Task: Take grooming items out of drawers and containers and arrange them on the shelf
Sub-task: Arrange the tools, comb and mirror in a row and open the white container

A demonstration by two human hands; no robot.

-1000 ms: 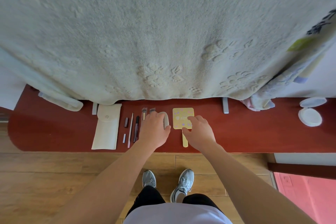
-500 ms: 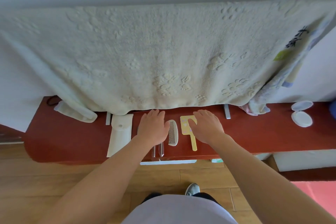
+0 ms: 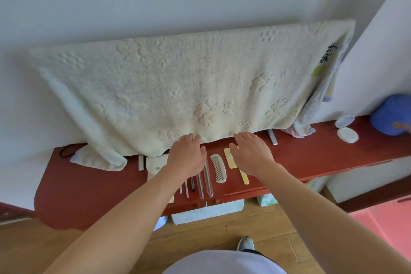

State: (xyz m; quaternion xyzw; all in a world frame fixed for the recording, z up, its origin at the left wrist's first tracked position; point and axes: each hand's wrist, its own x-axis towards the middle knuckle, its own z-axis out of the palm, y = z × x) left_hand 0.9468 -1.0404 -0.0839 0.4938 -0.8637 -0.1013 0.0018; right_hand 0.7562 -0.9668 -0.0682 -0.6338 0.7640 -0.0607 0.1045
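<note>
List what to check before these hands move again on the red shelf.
1. Left hand empty: ok, fingers straight over the brushes.
2. Right hand empty: ok, open over the yellow mirror.
3. Comb flat, apart from its neighbours: ok.
4. Brushes aligned: cannot tell, their far ends are hidden under the left hand.
5. Towel clear of the row: cannot tell, its hem hangs by the fingertips.
6. Bare shelf right of the mirror: ok.

The red shelf (image 3: 93,182) carries a comb (image 3: 218,168), a pouch (image 3: 155,162) and a jar (image 3: 347,134).
</note>
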